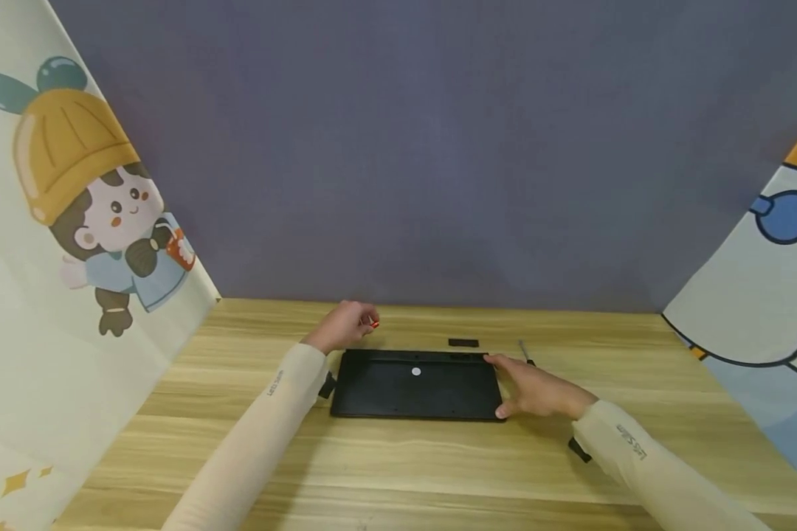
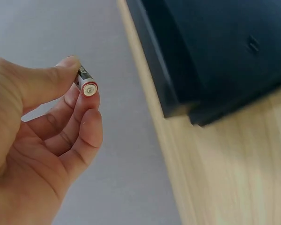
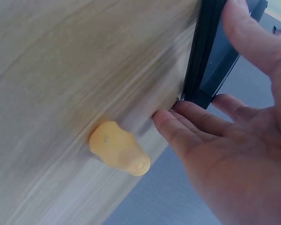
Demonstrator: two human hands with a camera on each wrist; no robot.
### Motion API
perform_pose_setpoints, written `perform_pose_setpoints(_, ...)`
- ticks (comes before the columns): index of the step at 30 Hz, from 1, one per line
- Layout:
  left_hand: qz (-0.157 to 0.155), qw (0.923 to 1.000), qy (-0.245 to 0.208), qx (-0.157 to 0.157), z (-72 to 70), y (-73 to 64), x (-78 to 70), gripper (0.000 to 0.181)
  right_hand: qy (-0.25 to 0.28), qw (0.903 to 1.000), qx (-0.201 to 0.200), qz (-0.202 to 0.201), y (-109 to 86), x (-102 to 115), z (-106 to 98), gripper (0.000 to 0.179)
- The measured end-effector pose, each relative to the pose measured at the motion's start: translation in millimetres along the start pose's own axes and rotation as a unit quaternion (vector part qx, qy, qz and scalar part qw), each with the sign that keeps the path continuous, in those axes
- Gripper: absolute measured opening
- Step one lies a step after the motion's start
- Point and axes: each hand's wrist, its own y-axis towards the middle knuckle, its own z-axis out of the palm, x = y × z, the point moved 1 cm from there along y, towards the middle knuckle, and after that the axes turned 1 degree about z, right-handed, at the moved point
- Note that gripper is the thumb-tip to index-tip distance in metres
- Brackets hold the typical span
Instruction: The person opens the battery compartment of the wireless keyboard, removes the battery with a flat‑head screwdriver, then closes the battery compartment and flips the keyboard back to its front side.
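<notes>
A black keyboard (image 1: 417,394) lies underside up on the table, a round white sticker near its middle. Above its far left corner, my left hand (image 1: 345,326) pinches a small battery (image 2: 88,85) between thumb and fingers; one flat end of the battery faces the left wrist camera. My right hand (image 1: 538,389) holds the keyboard's right end, thumb on the near corner and forefinger at the far corner. In the right wrist view the other fingers (image 3: 171,126) spread beside the edge, close over the wood. An opening (image 1: 465,357) shows at the keyboard's far right.
A small black cover (image 1: 463,343) lies behind the keyboard. Right of it is a screwdriver (image 1: 522,348), partly hidden by my right hand. A yellow rounded handle end (image 3: 119,147) shows beside the right fingers. A grey panel (image 1: 412,184) stands along the table's far edge.
</notes>
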Motion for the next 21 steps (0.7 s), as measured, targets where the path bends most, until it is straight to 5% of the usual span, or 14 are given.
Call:
perform_pose_setpoints(7,-0.028,0.9994,-0.008,0.021,8.8,-1.1,17.6,0.015,0.002,1.0000,-0.001,0.003,-1.8,-3.5,2.7,0.095)
perform_pose_setpoints(14,-0.096,0.9937,-0.021,0.054,11.9,-1.4,34.7,0.013,0.010,0.9999,0.003,0.005,-1.8,-2.4,2.3,0.095)
perform_pose_setpoints(21,-0.142,0.9885,-0.010,0.052,10.2,2.5,38.4,0.010,0.005,1.0000,-0.001,0.004,-1.4,-0.7,-0.3,0.094)
